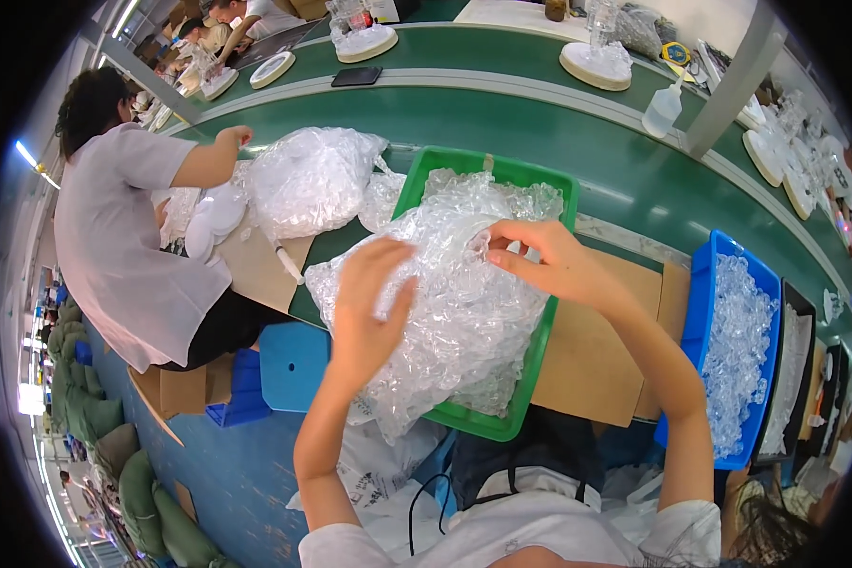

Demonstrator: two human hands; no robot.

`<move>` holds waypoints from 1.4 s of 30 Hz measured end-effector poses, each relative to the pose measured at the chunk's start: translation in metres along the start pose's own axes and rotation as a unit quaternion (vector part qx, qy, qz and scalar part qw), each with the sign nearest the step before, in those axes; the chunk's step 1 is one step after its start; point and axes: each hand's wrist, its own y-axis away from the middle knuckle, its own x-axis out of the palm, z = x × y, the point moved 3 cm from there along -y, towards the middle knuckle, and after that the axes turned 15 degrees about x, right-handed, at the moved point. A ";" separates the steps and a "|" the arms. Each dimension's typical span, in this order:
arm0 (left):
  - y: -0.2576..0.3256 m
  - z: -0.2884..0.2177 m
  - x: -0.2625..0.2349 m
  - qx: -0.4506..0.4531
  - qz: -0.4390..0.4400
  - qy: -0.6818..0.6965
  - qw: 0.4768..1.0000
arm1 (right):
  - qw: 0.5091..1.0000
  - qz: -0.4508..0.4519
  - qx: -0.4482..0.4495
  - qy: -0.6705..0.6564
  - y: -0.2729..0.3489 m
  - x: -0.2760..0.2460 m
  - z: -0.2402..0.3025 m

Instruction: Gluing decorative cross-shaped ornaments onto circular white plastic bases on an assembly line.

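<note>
The left hand's [364,312] grip is wide over the clear plastic bag [435,331], spread across the green bin [488,426]; the right hand's [551,257] is narrow, its hold unclear. Light handling should spare spills.

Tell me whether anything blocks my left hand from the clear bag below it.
Nothing visible does. The left hand is open above the left part of the clear bag; what lies beneath its palm is hidden. The right hand is off to the right.
</note>
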 end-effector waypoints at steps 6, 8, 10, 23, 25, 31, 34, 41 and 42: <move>0.113 0.096 -0.036 -0.264 -0.168 0.014 0.950 | 0.989 -0.104 -0.043 0.093 0.004 -0.014 -0.017; 0.134 0.109 -0.019 -0.402 -0.140 0.257 0.868 | 0.990 -0.091 -0.001 0.108 0.001 -0.018 -0.016; 0.107 0.089 -0.005 -0.431 -0.176 0.337 0.818 | 0.988 -0.078 0.042 0.125 0.001 -0.013 -0.022; 0.053 0.070 -0.016 -0.358 -0.377 0.311 0.796 | 0.976 -0.013 0.098 -0.195 -0.031 0.024 -0.030; 0.031 0.055 -0.025 -0.297 -0.394 0.278 0.825 | 0.975 -0.023 0.060 -0.211 -0.051 0.021 -0.034; 0.002 0.014 -0.033 -0.097 -0.352 0.068 0.929 | 0.890 0.054 -0.015 -0.452 -0.100 0.032 -0.059; 0.013 0.011 -0.015 -0.080 -0.310 -0.012 0.947 | 0.929 -0.019 -0.018 -0.368 -0.109 0.030 -0.079; 0.043 0.008 -0.007 -0.041 -0.344 0.028 0.938 | 0.981 0.091 0.015 -0.172 -0.078 0.001 -0.076; 0.044 0.010 -0.006 -0.043 -0.338 0.043 0.939 | 0.996 0.062 0.006 -0.063 -0.075 -0.006 -0.076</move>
